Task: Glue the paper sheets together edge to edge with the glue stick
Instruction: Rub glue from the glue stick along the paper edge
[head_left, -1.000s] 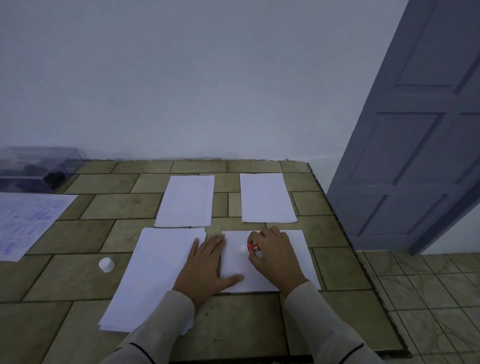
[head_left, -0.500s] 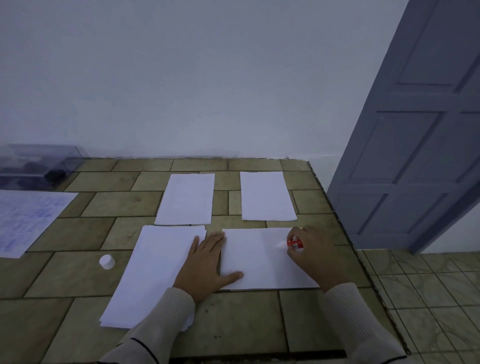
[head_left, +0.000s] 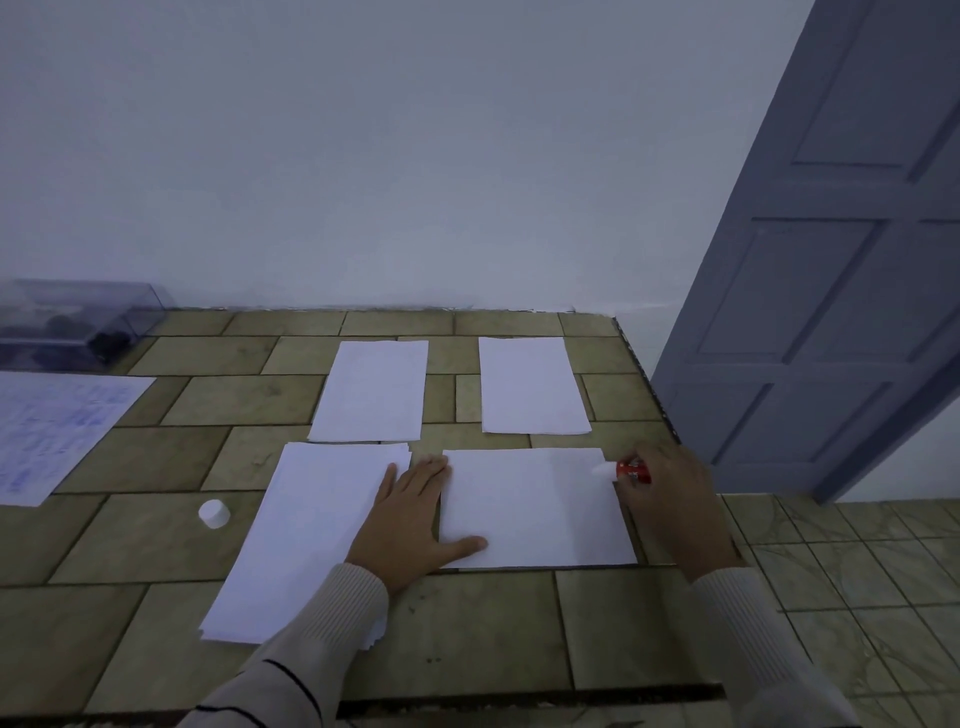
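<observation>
1. Labels: the glue stick (head_left: 631, 470) has a red label, but its print is too small for us to read. A printed page (head_left: 57, 431) at far left carries blue text that is also illegible.
2. Glue stick axis: it runs roughly left-right and lies close to level. Its white tip points left.
3. Glue stick location: the tip is at the right edge of the near-right sheet (head_left: 535, 509), close to that sheet's far corner. We can't tell if the tip touches the paper.
4. Right grip (head_left: 670, 499): the fingers are curled round the glue stick body. The hand sits on the bench (head_left: 467, 623) just right of the sheet, with the wrist angled in from the lower right.
5. Left grip (head_left: 410, 514): it lies flat, palm down, with straight fingers pointing away from us and holds nothing. The thumb is splayed right onto the sheet's near-left corner. The hand spans the gap between that sheet and the stack (head_left: 311, 535) to its left.
6. Other paper: two single sheets lie further back, far-left sheet (head_left: 371, 389) and far-right sheet (head_left: 532, 385). They are apart from each other and from the near ones.
7. Cap (head_left: 214, 513): white, on the bench left of the stack.
8. Clear box (head_left: 78, 322): at the back left, against the wall.
9. Door (head_left: 831, 260): grey, to the right of the bench.
</observation>
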